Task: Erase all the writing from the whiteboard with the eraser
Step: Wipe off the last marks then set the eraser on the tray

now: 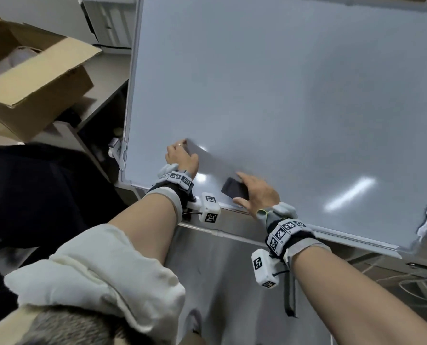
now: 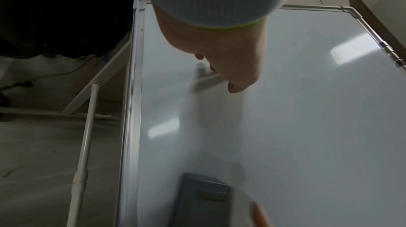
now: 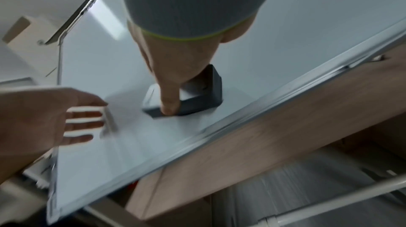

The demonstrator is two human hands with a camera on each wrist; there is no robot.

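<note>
One large white whiteboard with a metal frame point(image 1: 294, 95) fills my view, no writing visible. Left, one open brown cardboard box point(image 1: 35, 78), contents unclear. My left hand point(image 1: 181, 158) rests on the board, fingers straight. My right hand point(image 1: 258, 192) grips one dark grey rectangular eraser point(image 1: 234, 188) near the bottom edge.

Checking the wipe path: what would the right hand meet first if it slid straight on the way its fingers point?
Probably nothing: the right hand, gripping the eraser, points up-left over bare whiteboard; the left hand seems left of that line.
</note>
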